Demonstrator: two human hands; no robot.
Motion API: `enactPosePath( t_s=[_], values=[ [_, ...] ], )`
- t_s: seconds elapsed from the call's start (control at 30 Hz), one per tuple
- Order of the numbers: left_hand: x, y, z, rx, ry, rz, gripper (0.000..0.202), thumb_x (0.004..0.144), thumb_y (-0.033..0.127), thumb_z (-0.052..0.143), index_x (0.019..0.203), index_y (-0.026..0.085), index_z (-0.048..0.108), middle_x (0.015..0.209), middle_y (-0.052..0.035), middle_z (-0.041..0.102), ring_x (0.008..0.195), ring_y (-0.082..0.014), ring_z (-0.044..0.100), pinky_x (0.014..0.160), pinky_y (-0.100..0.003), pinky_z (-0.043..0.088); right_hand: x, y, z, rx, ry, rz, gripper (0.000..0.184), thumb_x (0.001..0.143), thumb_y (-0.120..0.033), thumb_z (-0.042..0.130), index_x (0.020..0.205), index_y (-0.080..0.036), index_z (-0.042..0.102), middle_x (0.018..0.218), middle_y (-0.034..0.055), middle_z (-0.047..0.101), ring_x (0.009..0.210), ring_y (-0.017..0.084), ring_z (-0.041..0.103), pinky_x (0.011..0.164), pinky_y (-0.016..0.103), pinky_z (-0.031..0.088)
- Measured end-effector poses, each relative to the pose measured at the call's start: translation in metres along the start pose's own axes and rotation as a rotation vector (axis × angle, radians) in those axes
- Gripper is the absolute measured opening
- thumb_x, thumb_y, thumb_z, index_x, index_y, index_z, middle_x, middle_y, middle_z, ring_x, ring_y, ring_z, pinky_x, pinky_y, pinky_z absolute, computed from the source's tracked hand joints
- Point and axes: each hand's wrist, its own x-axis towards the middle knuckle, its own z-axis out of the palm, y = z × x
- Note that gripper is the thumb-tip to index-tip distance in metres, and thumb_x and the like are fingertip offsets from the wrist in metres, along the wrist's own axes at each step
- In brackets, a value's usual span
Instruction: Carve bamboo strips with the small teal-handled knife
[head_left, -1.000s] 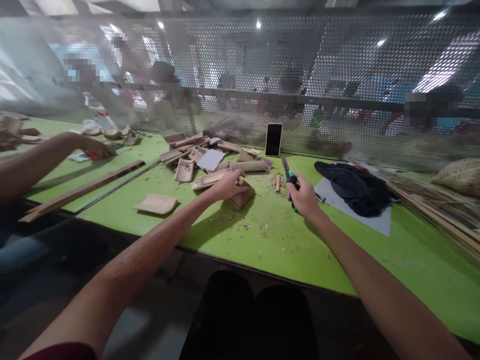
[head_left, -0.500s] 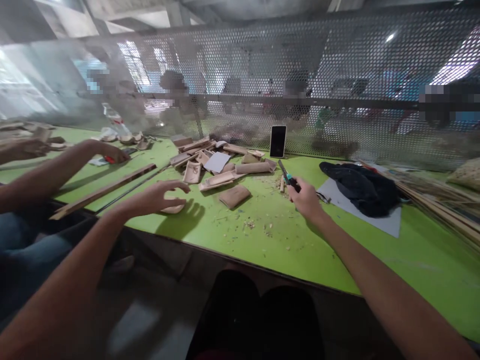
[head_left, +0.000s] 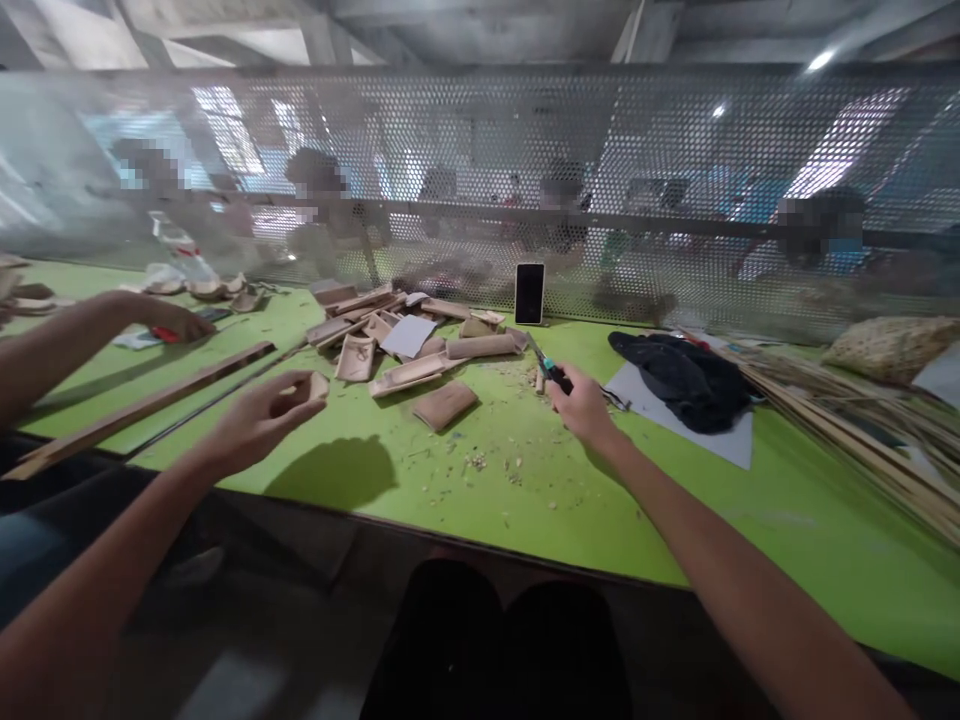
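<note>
At the near edge of the bright green table (head_left: 675,520), the person's two bare arms reach out. The left hand (head_left: 259,420) is lifted off the table and curls around a small pale curved piece of wood (head_left: 309,388), held between the thumb and the fingers. The right hand (head_left: 585,408) is closed in a fist around a knife with a teal and black handle (head_left: 553,368), and the thin blade points away and to the left.

The blade could cut the left hand if the two hands come close and the knife slips on the hard wood. The small piece could also drop, since only the fingertips hold it. Little wood chips (head_left: 495,465) lie between the hands and could make a piece slide.

A bit farther out lies a flat tan wood slab (head_left: 445,404), then a heap of split bamboo pieces (head_left: 405,340). To the right, a dark cloth (head_left: 682,375) lies on a grey sheet (head_left: 712,440), next to a bundle of thin bamboo sticks (head_left: 847,425). On the left, another person's arm (head_left: 82,335) reaches over a long wooden strip (head_left: 142,405).

At the back, a black phone (head_left: 529,293) leans upright on the metal screen full of holes (head_left: 480,180). Its screen is dark. I cannot read any words or brand names anywhere.
</note>
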Motion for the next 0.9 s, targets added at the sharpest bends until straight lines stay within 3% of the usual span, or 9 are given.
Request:
enactPosePath(
  t_s=[0.1,0.3,0.43,0.53,0.67,0.77,0.9],
  values=[
    [-0.004,0.031,0.032,-0.130,-0.046,-0.020,0.036,0.084,0.054,0.069,0.104,0.024,0.064,0.069,0.0033,0.055,0.059,-0.0134,0.046,0.053,-0.023,0.036,0.000,0.001,0.001,-0.005,-0.001,-0.005,0.021,0.088,-0.036,0.053,0.096,-0.022,0.066,0.063,0.0005,0.060,0.062,0.021,0.055,0.062,0.033,0.044],
    [0.005,0.087,0.119,-0.424,-0.310,-0.102,0.047,0.084,0.059,0.069,0.105,0.018,0.066,0.074,-0.0027,0.065,0.060,-0.0168,0.061,0.055,-0.027,0.051,0.002,0.001,0.001,-0.072,0.008,-0.029,0.024,0.086,-0.037,0.052,0.096,-0.020,0.066,0.069,0.0026,0.061,0.069,0.022,0.057,0.070,0.035,0.046],
    [0.015,0.104,0.160,-0.591,-0.352,-0.276,0.046,0.087,0.059,0.063,0.102,0.016,0.066,0.074,-0.0028,0.063,0.054,-0.0143,0.058,0.043,-0.023,0.042,0.001,-0.004,0.000,-0.083,0.014,-0.056,0.027,0.089,-0.037,0.050,0.100,-0.018,0.066,0.079,0.0061,0.065,0.073,0.023,0.057,0.073,0.035,0.046],
    [0.017,0.111,0.173,-0.668,-0.390,-0.308,0.037,0.088,0.052,0.062,0.095,0.016,0.064,0.075,-0.0037,0.064,0.054,-0.0139,0.057,0.042,-0.023,0.041,-0.001,-0.008,0.000,-0.065,0.012,-0.085,0.025,0.090,-0.036,0.051,0.101,-0.019,0.066,0.084,0.0071,0.067,0.076,0.023,0.058,0.074,0.035,0.046],
    [0.011,0.113,0.175,-0.738,-0.432,-0.279,0.026,0.082,0.041,0.068,0.092,0.017,0.066,0.071,-0.0023,0.061,0.058,-0.0149,0.059,0.049,-0.025,0.047,-0.001,-0.016,0.000,-0.057,-0.011,-0.111,0.023,0.091,-0.038,0.052,0.098,-0.021,0.064,0.087,0.0083,0.068,0.081,0.025,0.059,0.076,0.036,0.046],
    [0.004,0.111,0.174,-0.796,-0.447,-0.278,0.035,0.080,0.038,0.070,0.107,0.017,0.071,0.081,-0.0037,0.064,0.064,-0.0161,0.062,0.054,-0.026,0.049,-0.004,-0.029,-0.002,-0.042,-0.077,-0.147,0.024,0.094,-0.042,0.052,0.101,-0.021,0.062,0.091,0.0076,0.068,0.082,0.024,0.060,0.076,0.035,0.046],
    [-0.008,0.110,0.171,-0.851,-0.469,-0.300,0.055,0.077,0.038,0.076,0.126,0.014,0.069,0.089,-0.0050,0.065,0.069,-0.0151,0.061,0.057,-0.025,0.050,-0.019,-0.053,-0.007,0.049,-0.277,-0.094,0.035,0.105,-0.053,0.038,0.093,-0.024,0.054,0.072,-0.0007,0.057,0.065,0.018,0.052,0.063,0.030,0.040]
  ],
)
